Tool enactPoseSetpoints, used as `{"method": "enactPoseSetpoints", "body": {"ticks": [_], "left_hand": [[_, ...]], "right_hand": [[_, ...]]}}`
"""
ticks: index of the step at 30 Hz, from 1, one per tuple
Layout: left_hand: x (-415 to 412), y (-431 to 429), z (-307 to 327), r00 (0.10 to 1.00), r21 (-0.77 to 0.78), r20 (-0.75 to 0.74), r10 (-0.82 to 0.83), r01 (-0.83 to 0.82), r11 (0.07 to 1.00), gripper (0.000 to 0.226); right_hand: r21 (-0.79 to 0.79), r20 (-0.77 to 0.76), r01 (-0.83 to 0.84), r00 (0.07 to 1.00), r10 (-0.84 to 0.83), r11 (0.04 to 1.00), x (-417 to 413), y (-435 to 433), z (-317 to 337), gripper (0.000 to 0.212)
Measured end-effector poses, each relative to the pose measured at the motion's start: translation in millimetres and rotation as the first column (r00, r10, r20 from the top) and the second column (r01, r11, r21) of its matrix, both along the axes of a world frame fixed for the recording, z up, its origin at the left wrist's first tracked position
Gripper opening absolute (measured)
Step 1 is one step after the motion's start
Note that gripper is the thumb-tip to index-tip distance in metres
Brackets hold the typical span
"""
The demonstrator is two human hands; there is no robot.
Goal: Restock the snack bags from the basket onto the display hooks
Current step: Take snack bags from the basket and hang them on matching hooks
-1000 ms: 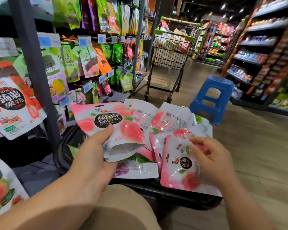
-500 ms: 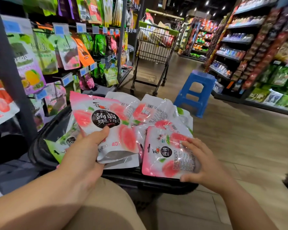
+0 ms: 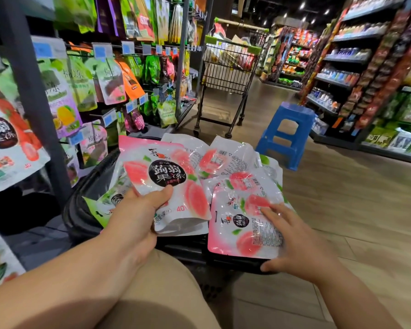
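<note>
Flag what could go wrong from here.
The right hand holds the right bag only by its edge at the basket rim; it might slip to the floor. The pile stands heaped above the rim, so pulling one out may spill others. With the left hand holding the left bag, hooking either could be awkward.

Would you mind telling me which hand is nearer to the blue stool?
Right. The right hand holds a pink jelly bag in front of the blue stool; the left hand holds a second jelly bag farther left.
</note>
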State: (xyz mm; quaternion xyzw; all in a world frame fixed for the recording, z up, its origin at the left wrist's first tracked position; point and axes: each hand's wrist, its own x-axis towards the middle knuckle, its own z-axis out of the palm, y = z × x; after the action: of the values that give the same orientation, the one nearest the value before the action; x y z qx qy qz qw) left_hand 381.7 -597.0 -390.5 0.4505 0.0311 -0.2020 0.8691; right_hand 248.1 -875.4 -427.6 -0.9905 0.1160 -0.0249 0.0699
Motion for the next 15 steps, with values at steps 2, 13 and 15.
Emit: {"method": "enactPoseSetpoints", "body": {"ticks": [2,13,15], "left_hand": [[-0.3,2.7,0.1,1.000,0.010,0.009,-0.007,0.007,1.000,0.044],[-3.6,16.6,0.3,0.997,0.057,0.030,-0.071,0.070,0.996,0.048],[-2.0,11.6,4.1,0.997,0.031,-0.002,-0.072,0.072,0.997,0.049]], "right_hand": [[0.000,0.052,0.004,0.999,-0.004,1.000,-1.8,1.0,-3.6,0.126],[-0.087,0.450,-0.075,0.887,0.106,0.993,-13.2,1.7,-28.7,0.057],[0.007,0.508,-0.072,0.859,0.059,0.997,-12.7,5.2,-24.6,0.047]]}}
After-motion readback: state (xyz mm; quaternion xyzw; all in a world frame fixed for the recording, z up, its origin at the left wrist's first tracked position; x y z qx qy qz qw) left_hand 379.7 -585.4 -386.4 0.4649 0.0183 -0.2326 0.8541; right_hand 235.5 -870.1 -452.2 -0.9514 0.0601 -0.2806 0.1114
